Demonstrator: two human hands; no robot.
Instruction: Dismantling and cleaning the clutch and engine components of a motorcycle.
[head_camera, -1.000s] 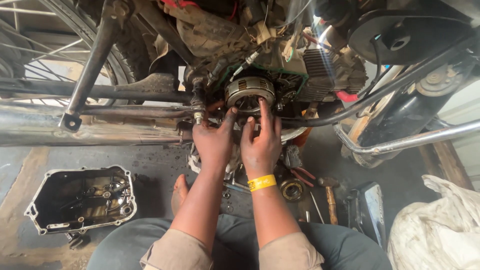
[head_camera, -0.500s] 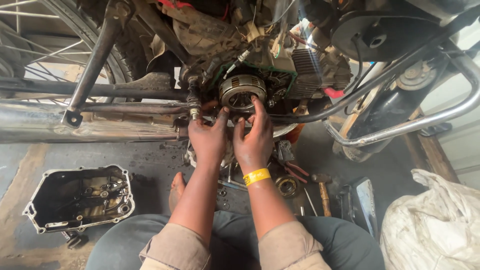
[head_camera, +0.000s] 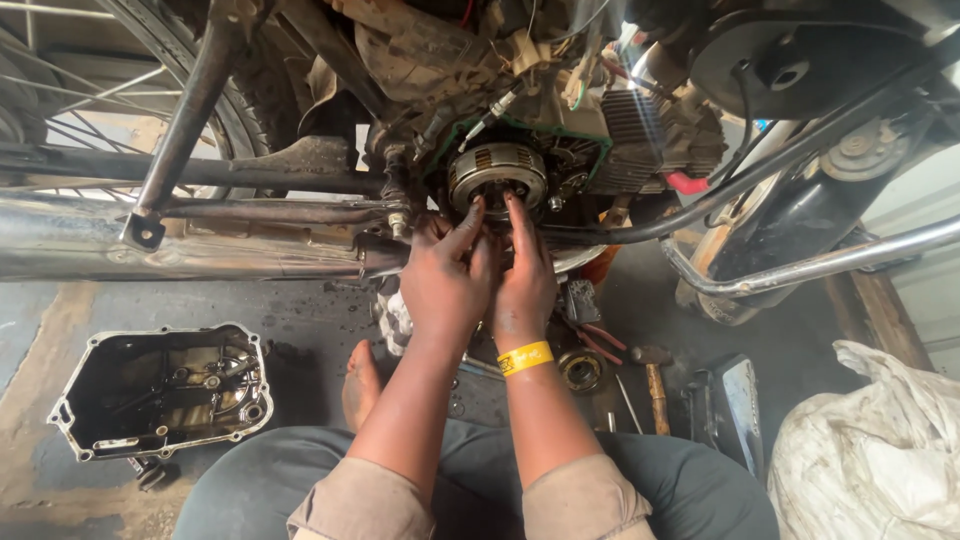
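A round metal clutch assembly (head_camera: 497, 172) sits exposed in the open side of a motorcycle engine (head_camera: 560, 130). My left hand (head_camera: 447, 278) reaches up to it, index finger touching its lower edge. My right hand (head_camera: 522, 270), with a yellow wristband, lies beside the left, its fingers pointing up against the clutch's centre. Neither hand visibly grips a tool; what lies under the fingertips is hidden.
A removed engine side cover (head_camera: 160, 390) lies on the floor at left. The chrome exhaust pipe (head_camera: 180, 235) runs across, left of the hands. A hammer (head_camera: 652, 378) and small parts lie on the floor. A white sack (head_camera: 880, 450) sits at right. My bare foot (head_camera: 360, 385) rests below.
Both hands have stayed at the clutch; fingers shifted slightly upward onto its face. The view moved a little, with the engine now more centred.
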